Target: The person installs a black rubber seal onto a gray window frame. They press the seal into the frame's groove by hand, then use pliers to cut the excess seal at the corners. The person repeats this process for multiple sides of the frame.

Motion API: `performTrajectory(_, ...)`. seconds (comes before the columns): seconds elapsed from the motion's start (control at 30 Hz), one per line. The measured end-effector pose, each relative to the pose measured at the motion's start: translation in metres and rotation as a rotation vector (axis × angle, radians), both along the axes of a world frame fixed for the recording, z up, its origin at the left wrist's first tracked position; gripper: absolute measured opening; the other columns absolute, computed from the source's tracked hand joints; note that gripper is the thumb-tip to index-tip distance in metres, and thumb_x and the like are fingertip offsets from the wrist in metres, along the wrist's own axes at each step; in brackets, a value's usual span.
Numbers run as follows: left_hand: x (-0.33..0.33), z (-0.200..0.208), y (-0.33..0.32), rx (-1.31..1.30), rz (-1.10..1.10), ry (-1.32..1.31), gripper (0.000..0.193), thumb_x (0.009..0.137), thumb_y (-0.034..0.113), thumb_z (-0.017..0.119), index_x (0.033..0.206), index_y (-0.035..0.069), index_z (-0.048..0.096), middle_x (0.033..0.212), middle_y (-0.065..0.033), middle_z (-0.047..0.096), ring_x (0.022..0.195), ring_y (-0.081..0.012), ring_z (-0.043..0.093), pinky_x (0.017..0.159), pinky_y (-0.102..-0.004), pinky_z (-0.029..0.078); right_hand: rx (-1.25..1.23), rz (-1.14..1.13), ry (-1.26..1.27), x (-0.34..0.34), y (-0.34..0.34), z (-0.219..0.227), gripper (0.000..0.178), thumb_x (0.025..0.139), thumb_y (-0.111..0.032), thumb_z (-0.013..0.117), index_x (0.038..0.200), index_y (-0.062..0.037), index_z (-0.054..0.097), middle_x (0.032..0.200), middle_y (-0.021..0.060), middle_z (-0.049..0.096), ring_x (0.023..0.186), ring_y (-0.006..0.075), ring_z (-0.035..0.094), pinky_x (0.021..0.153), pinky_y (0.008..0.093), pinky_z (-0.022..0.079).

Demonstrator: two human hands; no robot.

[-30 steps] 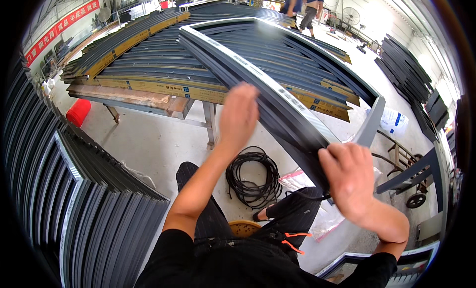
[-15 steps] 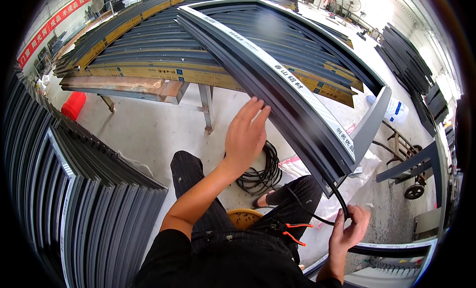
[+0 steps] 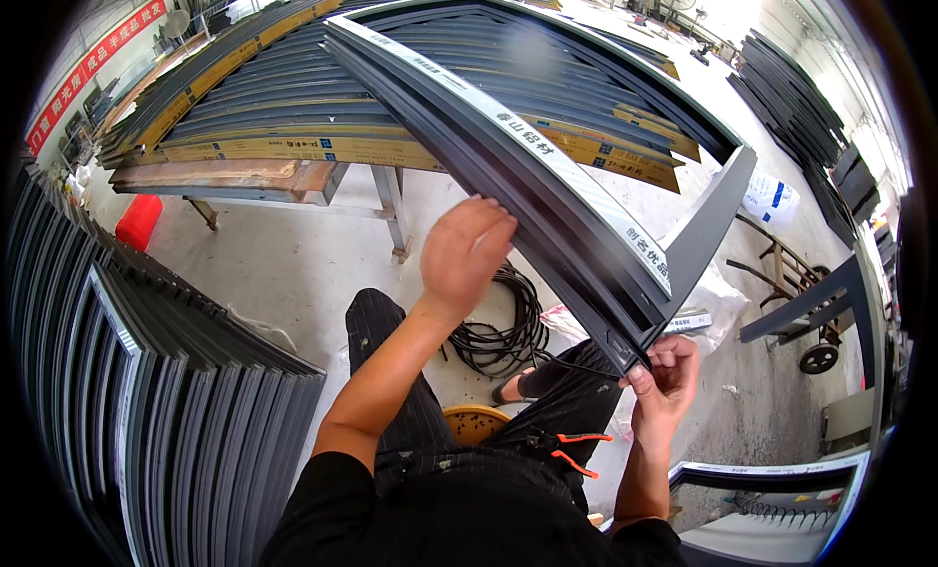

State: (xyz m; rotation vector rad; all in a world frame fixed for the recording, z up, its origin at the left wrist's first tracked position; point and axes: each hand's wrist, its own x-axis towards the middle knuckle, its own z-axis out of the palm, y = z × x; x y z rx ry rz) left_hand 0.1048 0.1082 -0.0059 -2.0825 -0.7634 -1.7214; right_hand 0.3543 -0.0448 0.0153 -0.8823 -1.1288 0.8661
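Note:
A dark grey metal window frame (image 3: 547, 210) with a pale protective film strip slants across the middle, its near corner low and to the right. My left hand (image 3: 467, 252) grips the frame's left edge, fingers bent over it. At the near corner my right hand (image 3: 666, 377) pinches a black rubber sealing strip (image 3: 640, 356) between thumb and fingers, against the frame's end. The strip runs left from there toward a loose black coil (image 3: 503, 323) on the floor between my legs. Orange-handled pliers (image 3: 576, 448) lie at my lap.
Stacked dark frames (image 3: 215, 420) stand at the left. Dark profiles with yellow film (image 3: 293, 137) lie on a workbench (image 3: 293, 179) ahead. A red bucket (image 3: 140, 221), a yellow stool (image 3: 474, 422), a hand truck (image 3: 801, 284) and another frame (image 3: 772, 469) are around me.
My right hand has moved up and left, bringing the rubber strip to the frame's corner. My left hand has shifted slightly left and down while staying on the frame's edge.

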Motion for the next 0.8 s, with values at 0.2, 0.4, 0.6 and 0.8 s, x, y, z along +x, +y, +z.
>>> performTrajectory(0.2, -0.036, 0.004, 0.003, -0.915, -0.278, -0.727, 0.027, 0.096, 0.025, 0.061, 0.106, 0.000, 0.063, 0.101, -0.0143, 0.066, 0.089, -0.0253, 0.066, 0.075, -0.0358, 0.056, 0.056, 0.078, 0.012, -0.001, 0.004, -0.016, 0.028, 0.087, 0.000, 0.072, 0.102, -0.0028, 0.049, 0.091, 0.0041, 0.056, 0.082, 0.0112, 0.057, 0.076, 0.0263, 0.049)
performTrajectory(0.4, -0.048, 0.020, 0.018, -1.250, -0.585, -0.931, 0.040, 0.100, 0.036, 0.055, 0.072, 0.008, 0.061, 0.062, -0.0017, 0.062, 0.048, -0.0105, 0.058, 0.046, -0.0211, 0.047, -0.009, 0.185, -0.061, -0.039, 0.010, -0.011, 0.025, 0.087, 0.008, 0.068, 0.099, -0.0023, 0.048, 0.090, 0.0045, 0.055, 0.080, 0.0102, 0.059, 0.074, 0.0242, 0.049)
performTrajectory(0.6, -0.072, 0.019, 0.023, -1.261, -0.559, -0.937, 0.040, 0.099, 0.035, 0.056, 0.068, 0.010, 0.055, 0.060, -0.0025, 0.059, 0.051, -0.0120, 0.058, 0.048, -0.0231, 0.045, 0.217, 0.035, -0.644, -0.058, 0.006, 0.020, 0.026, 0.084, 0.007, 0.071, 0.102, 0.0015, 0.052, 0.073, 0.0084, 0.064, 0.064, 0.0141, 0.068, 0.057, 0.0247, 0.051)
performTrajectory(0.8, -0.069, 0.034, 0.007, -1.385, -0.584, -0.901, 0.038, 0.097, 0.037, 0.058, 0.070, 0.010, 0.056, 0.060, -0.0031, 0.058, 0.050, -0.0123, 0.057, 0.048, -0.0236, 0.045, 0.342, 0.035, -0.813, -0.055, -0.002, 0.029, 0.022, 0.086, 0.003, 0.071, 0.104, 0.0030, 0.058, 0.069, 0.0080, 0.064, 0.052, 0.0149, 0.062, 0.049, 0.0248, 0.047)
